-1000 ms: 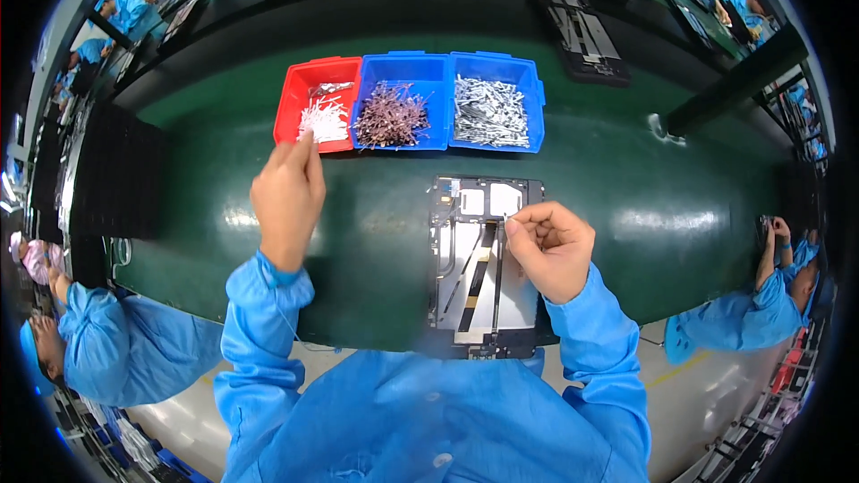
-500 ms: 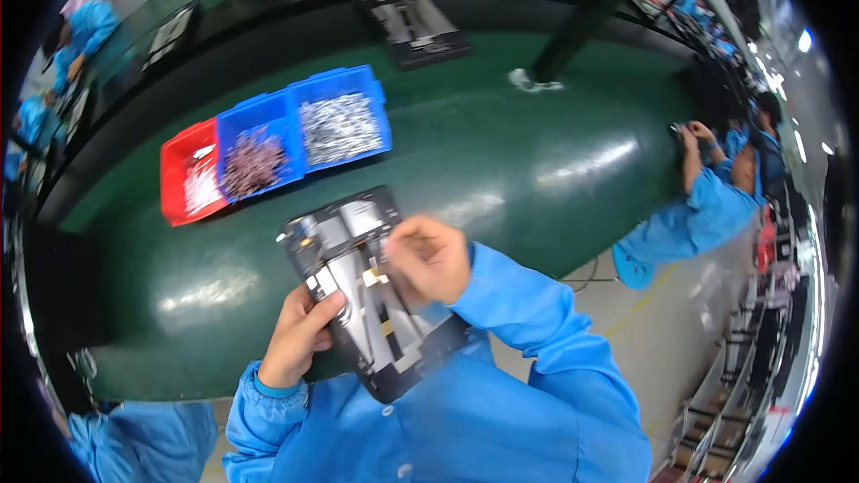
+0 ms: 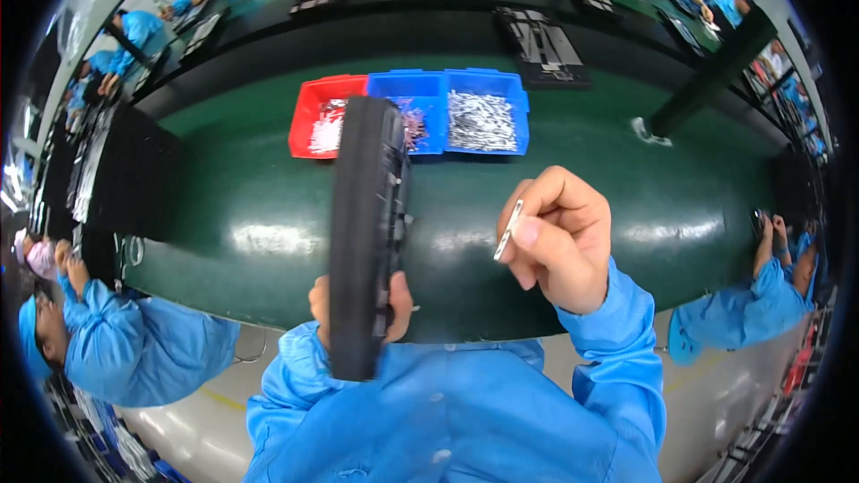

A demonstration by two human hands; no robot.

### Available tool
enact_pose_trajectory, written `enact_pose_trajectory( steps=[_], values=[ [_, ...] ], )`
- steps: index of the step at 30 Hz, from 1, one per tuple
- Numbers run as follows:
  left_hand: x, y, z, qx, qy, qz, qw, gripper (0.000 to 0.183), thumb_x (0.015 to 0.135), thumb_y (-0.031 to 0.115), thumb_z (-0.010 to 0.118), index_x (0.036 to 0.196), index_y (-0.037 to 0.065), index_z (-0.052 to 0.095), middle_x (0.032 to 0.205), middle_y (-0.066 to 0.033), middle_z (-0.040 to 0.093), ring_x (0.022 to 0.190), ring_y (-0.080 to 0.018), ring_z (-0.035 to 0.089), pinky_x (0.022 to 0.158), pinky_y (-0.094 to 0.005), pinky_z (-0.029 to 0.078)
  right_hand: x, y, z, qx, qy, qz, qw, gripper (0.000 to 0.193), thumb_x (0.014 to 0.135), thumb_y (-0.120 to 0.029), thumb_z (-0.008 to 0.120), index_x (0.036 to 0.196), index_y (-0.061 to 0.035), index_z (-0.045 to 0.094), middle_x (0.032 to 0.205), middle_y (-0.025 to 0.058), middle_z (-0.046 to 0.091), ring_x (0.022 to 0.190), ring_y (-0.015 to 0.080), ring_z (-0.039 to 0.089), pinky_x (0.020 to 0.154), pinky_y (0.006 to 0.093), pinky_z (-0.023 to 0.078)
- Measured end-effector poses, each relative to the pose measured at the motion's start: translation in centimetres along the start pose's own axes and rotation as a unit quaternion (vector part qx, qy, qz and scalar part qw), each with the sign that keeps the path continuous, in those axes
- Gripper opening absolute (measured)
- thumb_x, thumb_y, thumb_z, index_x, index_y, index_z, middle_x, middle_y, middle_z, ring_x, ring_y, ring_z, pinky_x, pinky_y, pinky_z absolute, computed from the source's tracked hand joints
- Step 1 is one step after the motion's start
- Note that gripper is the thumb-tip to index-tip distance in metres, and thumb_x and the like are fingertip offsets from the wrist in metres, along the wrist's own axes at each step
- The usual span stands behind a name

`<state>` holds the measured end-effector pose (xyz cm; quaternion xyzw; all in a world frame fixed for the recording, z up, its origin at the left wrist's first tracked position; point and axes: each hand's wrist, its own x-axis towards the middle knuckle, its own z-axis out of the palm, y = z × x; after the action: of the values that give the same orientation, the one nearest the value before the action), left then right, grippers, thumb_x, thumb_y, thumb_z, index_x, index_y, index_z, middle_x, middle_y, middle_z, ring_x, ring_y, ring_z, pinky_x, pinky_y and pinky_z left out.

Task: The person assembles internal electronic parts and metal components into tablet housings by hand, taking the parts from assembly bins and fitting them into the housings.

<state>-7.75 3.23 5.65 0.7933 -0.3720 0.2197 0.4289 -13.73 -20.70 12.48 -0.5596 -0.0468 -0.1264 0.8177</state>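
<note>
As the head camera looks down over blue sleeves, the person's left hand [image 3: 358, 304] grips a flat black rectangular metal frame panel [image 3: 367, 233] by its lower end, fingers and thumb closed around the edge. The panel stands upright and edge-on to the camera, raised above the glossy dark green worktable [image 3: 224, 215], so its face is hidden. It looks rigid and thin, probably light enough for one hand, with hard edges; a hold along the long sides would seem steadier than the bottom grip.

The right hand [image 3: 559, 241] is curled closed, pinching a small slim silver metal strip [image 3: 508, 231] between thumb and forefinger, just right of the panel and apart from it. The strip looks light, stiff and easy to drop.

Behind the panel, on the table, stand a red plastic bin [image 3: 309, 116] and two blue plastic bins [image 3: 483, 85] side by side, filled with small metal parts. Other workers in blue coats [image 3: 107, 349] sit at the picture's edges.
</note>
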Motion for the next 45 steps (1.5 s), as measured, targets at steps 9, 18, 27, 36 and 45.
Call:
enact_pose_trajectory(
  steps=[9, 18, 27, 36, 45],
  values=[
    [-0.6, -3.7, 0.8, 0.041, 0.033, 0.066, 0.996, 0.052, 0.073, 0.002, 0.079, 0.121, -0.014, 0.067, 0.084, -0.0144, 0.074, 0.063, -0.0239, 0.072, 0.055, -0.0312, 0.055, 1.5, 2.8, 6.5, 0.024, -0.121, -0.045, 0.991, 0.005, 0.092, -0.003, 0.066, 0.091, -0.0013, 0.062, 0.109, 0.0121, 0.058, 0.098, 0.017, 0.057, 0.09, 0.0328, 0.048],
    [-0.5, -3.5, 0.8, -0.017, 0.026, 0.021, 0.999, 0.033, 0.072, 0.003, 0.077, 0.104, -0.004, 0.073, 0.086, -0.0157, 0.073, 0.063, -0.0263, 0.071, 0.054, -0.0332, 0.054, 1.8, 4.0, 6.5, 0.028, -0.114, -0.042, 0.992, 0.004, 0.092, 0.004, 0.064, 0.092, 0.0015, 0.061, 0.108, 0.0105, 0.056, 0.098, 0.0151, 0.056, 0.088, 0.0307, 0.048],
    [-1.4, -3.9, 1.0, -0.034, 0.007, -0.017, 0.999, 0.028, 0.07, 0.005, 0.079, 0.097, -0.001, 0.071, 0.084, -0.0149, 0.072, 0.063, -0.0282, 0.071, 0.054, -0.0345, 0.054, 1.9, 4.0, 6.3, 0.031, -0.12, -0.036, 0.992, 0.004, 0.093, 0.003, 0.064, 0.093, 0.0018, 0.061, 0.108, 0.01, 0.056, 0.097, 0.0137, 0.056, 0.086, 0.0297, 0.049],
    [-0.8, -4.1, 0.8, -0.008, 0.003, 0.042, 0.999, 0.035, 0.072, 0.006, 0.078, 0.105, -0.004, 0.072, 0.089, -0.0164, 0.074, 0.063, -0.0264, 0.072, 0.054, -0.0336, 0.055, 2.0, 4.0, 6.3, 0.02, -0.124, -0.035, 0.991, 0.005, 0.093, 0.002, 0.066, 0.091, 0.0018, 0.062, 0.108, 0.01, 0.056, 0.096, 0.0138, 0.056, 0.086, 0.0299, 0.049],
    [-0.4, -3.9, 0.9, 0.051, 0.016, 0.084, 0.995, 0.053, 0.076, 0.003, 0.075, 0.126, -0.013, 0.065, 0.078, -0.0141, 0.071, 0.057, -0.0225, 0.068, 0.052, -0.0323, 0.053, 1.9, 3.8, 6.3, 0.027, -0.122, -0.01, 0.992, 0.006, 0.091, 0.001, 0.067, 0.088, 0.0018, 0.062, 0.107, 0.0108, 0.056, 0.098, 0.0153, 0.056, 0.088, 0.031, 0.048]
  ],
)
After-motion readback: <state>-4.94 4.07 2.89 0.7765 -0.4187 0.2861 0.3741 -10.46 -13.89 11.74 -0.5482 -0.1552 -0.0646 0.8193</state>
